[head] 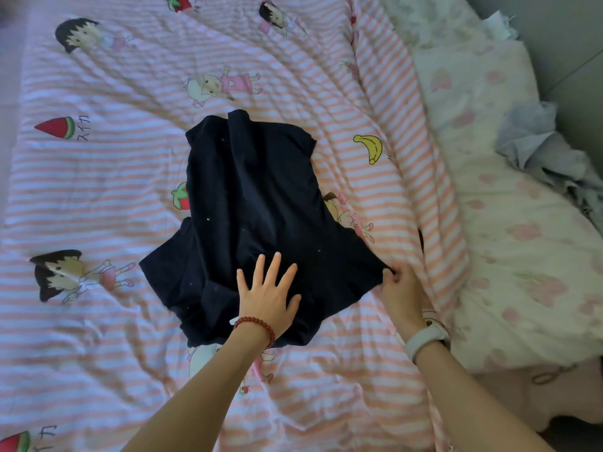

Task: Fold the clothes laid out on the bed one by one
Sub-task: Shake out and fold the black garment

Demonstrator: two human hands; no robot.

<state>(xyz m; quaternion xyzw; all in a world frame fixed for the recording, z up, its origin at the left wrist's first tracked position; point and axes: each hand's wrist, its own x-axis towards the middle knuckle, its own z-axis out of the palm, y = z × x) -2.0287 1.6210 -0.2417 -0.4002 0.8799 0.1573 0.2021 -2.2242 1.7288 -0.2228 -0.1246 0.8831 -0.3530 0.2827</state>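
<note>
A dark navy T-shirt (254, 203) lies spread on the pink-striped cartoon bedsheet (114, 177), its collar end nearest me and its hem far away. My left hand (267, 295) presses flat on the shirt near the collar, fingers straight and spread; a red bead bracelet circles that wrist. My right hand (401, 288) pinches the tip of the shirt's right sleeve at the sheet, with a white watch on the wrist. The left sleeve lies flat, pointing left.
A white duvet with pink flower print (509, 223) is bunched along the right side of the bed. A crumpled light grey-blue garment (538, 148) lies on it at the far right. Grey floor shows beyond the bed's right edge.
</note>
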